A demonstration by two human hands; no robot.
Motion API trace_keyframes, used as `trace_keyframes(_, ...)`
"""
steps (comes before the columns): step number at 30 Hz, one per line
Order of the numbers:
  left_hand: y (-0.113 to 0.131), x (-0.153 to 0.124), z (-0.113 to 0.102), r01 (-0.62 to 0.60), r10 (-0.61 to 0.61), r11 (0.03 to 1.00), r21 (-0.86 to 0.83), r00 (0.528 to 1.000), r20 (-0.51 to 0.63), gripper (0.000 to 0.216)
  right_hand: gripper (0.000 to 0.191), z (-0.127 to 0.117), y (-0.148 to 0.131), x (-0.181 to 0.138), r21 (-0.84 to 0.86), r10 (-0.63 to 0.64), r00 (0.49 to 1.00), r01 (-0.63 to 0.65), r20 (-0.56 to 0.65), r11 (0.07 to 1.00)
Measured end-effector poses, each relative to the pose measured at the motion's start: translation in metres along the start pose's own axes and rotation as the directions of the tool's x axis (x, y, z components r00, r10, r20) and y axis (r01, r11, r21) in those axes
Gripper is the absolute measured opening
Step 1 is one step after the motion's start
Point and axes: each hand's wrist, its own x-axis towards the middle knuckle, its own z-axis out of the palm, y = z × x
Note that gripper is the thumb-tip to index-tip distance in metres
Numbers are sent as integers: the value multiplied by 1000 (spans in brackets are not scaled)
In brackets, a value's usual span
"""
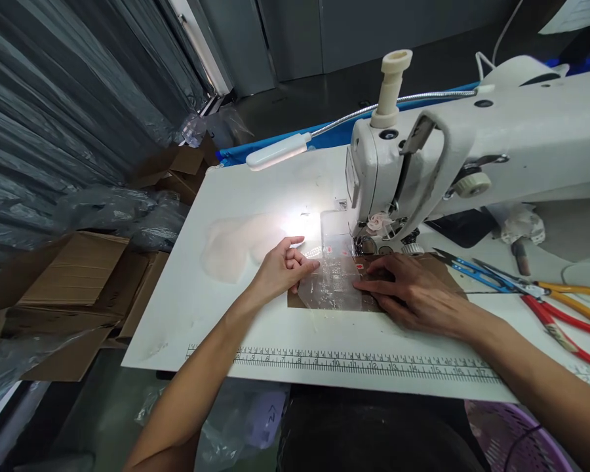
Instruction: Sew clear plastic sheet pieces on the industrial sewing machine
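Note:
A clear plastic sheet (337, 288) with small red marks lies over a brown sheet (447, 275) on the white sewing table. My left hand (284, 267) is closed at the left edge of the plastic, thumb and curled fingers pinching it, with the index finger pointing out. Flat on the brown sheet rests my right hand (413, 292), fingers stretched out, the index fingertip touching the plastic's right side. Just behind both sheets is the needle area of a white sewing machine (373, 170), whose presser foot is partly hidden.
Blue-handled snips (476, 272) plus orange- and red-handled tools (555, 314) lie right of my right hand. A small lamp (278, 152) lights the table. A printed ruler (334, 360) runs along the front edge. Cardboard boxes (78, 282) stand left; a purple basket (521, 436) sits below.

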Motion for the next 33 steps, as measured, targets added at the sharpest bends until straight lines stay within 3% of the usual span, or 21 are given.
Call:
trace_keyframes(2,4,-1,1,-118,156,968,220,975,-161,48,34,0,0,0,-9,1,1000,-1,9,1000)
trace_keyframes(4,9,-1,6,-242,377,832,499,906,-190,34,34,0,0,-1,-18,-1,1000,2,11,1000)
trace_keyframes(5,11,0,10,-314,461,736,600,881,-105,29,34,0,0,-1,-22,-2,1000,3,5,1000)
trace_keyframes(7,15,5,18,-492,528,567,660,833,167,25,34,0,0,-1,-28,-8,1000,8,-9,1000)
trace_keyframes(9,18,13,26,-639,529,483,599,758,382,25,35,2,1,-2,-36,-15,1000,15,-21,999)
trace_keyframes(10,19,17,29,-678,527,466,568,728,438,25,35,3,1,-2,-40,-21,999,20,-24,999)
trace_keyframes(14,22,31,35,-718,506,416,559,693,513,29,36,7,3,-2,-44,-34,998,32,-54,999)
trace_keyframes(19,25,40,34,-717,484,280,638,680,552,40,32,11,1,2,-34,4,987,-9,-159,999)
trace_keyframes(27,16,41,30,-710,530,378,594,692,490,45,33,10,-2,6,15,25,982,-23,-185,1000)
trace_keyframes(33,9,43,31,-724,565,321,611,664,490,47,33,11,-1,5,26,42,984,-38,-175,999)
